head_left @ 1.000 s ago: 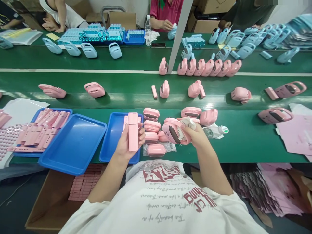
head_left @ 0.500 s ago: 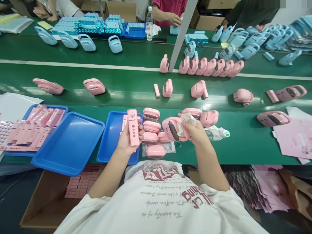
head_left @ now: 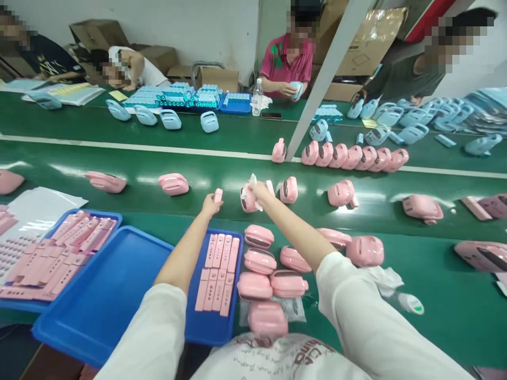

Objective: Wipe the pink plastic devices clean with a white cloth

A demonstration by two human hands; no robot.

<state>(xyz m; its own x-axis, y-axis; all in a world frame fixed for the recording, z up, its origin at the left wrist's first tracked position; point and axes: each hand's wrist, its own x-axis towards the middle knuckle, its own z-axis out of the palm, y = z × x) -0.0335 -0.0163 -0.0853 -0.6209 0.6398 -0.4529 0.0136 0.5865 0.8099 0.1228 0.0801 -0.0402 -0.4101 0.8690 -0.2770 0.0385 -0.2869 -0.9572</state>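
Stretched forward over the belt, my left hand (head_left: 210, 205) grips a pink rectangular bar (head_left: 218, 195). To its right, my right hand (head_left: 259, 191) is closed on a crumpled white cloth (head_left: 253, 181) and a pink rounded device (head_left: 247, 201) with a dark panel; my fingers partly hide it. The device is at the belt surface; whether it rests there I cannot tell. Another pink bar (head_left: 270, 188) is just behind that hand, beside a pink handled device (head_left: 289, 190). Below my arms, a blue tray (head_left: 192, 322) holds several pink bars, next to several pink devices (head_left: 259, 260).
A blue tray (head_left: 119, 274) lies at left, overlapping a tray piled with pink bars (head_left: 71, 248). A slanted metal post (head_left: 322, 79) stands beyond the belt, by a row of pink devices (head_left: 354, 157). Co-workers sit across, near blue devices (head_left: 414, 117). A white bottle (head_left: 411, 303) lies right.
Both my hands have moved forward from the near table to the belt, the left with the bar, the right with the pink device and cloth. My view has tilted up, showing the co-workers opposite.
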